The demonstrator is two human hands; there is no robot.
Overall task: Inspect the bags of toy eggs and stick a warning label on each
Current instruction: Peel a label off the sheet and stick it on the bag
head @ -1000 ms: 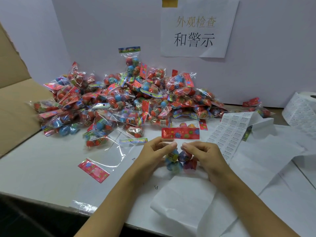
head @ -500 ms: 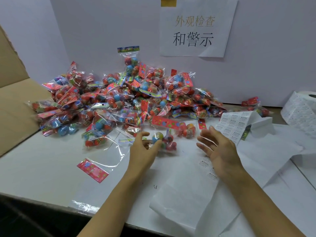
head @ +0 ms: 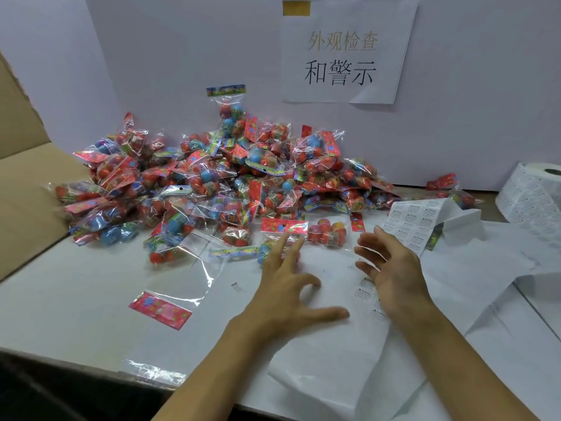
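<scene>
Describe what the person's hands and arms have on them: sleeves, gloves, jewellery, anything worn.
Nothing is worn. The left hand and the right hand are bare, with no gloves, rings or watch visible. Both forearms are bare too, from the wrists down to the bottom edge of the picture; no sleeve shows. The fingernails look short and unpainted.

Those clear crinkly plastic bags of toy eggs [head: 212, 183] are super glossy, the white label backing paper [head: 334, 360] is matt, and the brown cardboard flap [head: 27, 189] looks dull and smooth-ish.
</scene>
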